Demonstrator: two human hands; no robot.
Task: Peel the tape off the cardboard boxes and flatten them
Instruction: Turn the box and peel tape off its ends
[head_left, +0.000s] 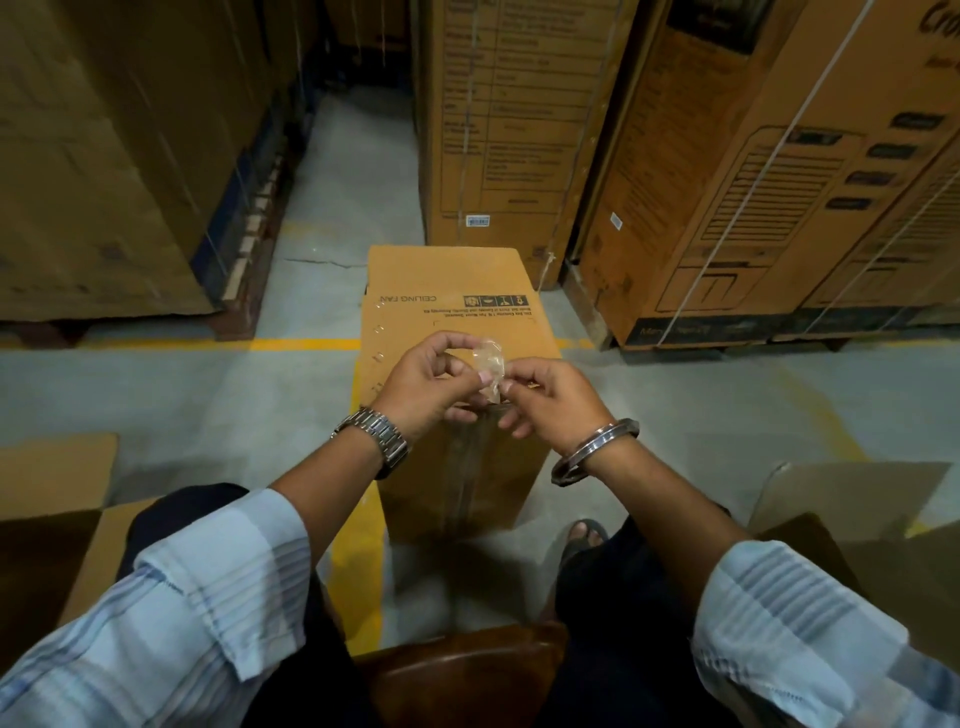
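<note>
In the head view, the person sits on a dark brown wooden chair (467, 670). The long brown cardboard box printed "CEILING FAN" (457, 280) lies on the grey floor just in front of the knees.

Both hands are raised above the box. The left hand (423, 382) and the right hand (553, 402) each pinch the crumpled piece of clear sticky tape (491, 364) between thumb and fingertips, and the other fingers are curled. A glossy strip of tape (465, 467) runs along the near part of the box. I cannot tell whether the crumpled piece is joined to it.

To do this step well, I think 1 hand should press the tape into a small ball so it does not stick to the fingers. If it is joined, pull low and slowly along the seam so the tape comes away in 1 length without tearing the cardboard.
</note>
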